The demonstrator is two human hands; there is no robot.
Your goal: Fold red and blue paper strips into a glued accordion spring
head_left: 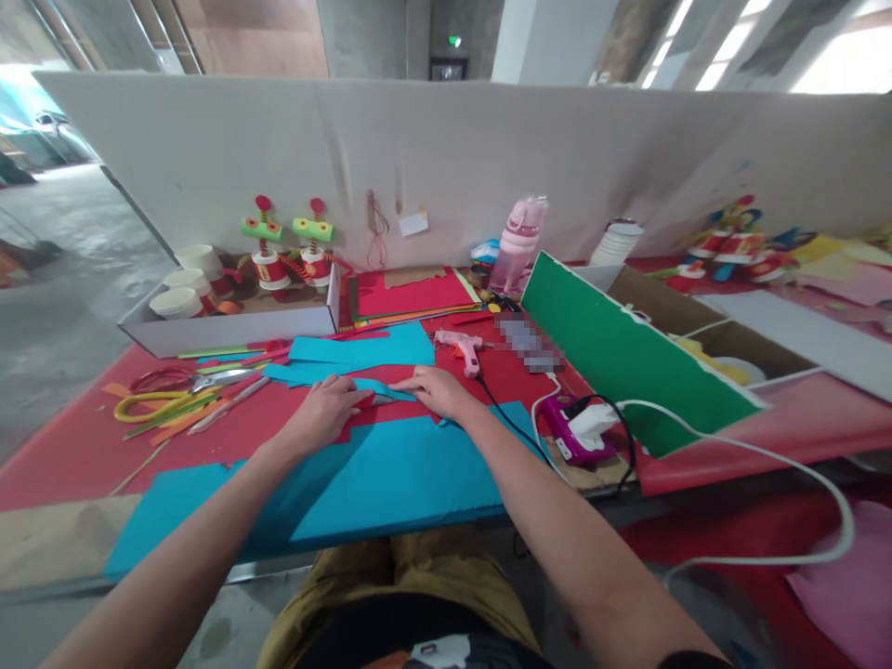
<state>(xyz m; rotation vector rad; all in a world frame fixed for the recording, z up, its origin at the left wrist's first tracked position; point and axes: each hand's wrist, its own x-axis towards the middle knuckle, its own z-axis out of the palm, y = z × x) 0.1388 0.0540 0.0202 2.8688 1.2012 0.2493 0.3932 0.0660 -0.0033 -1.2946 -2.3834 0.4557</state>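
A narrow blue paper strip stretches between my two hands, low over the table. The fingers of my left hand are closed on its left end, beside a small red piece. At the right end, my right hand pinches the strip with its fingertips. Under the strip shows something greyish that I cannot make out. A large blue sheet lies in front of both wrists. Just beyond the hands are wider blue paper pieces. A pink glue gun rests on its side past my right hand.
Scissors lie on the left among paper strips. Behind them, a white box holds cups and two paper figures. A purple power strip with cables, a green panel and a pink bottle stand at the right.
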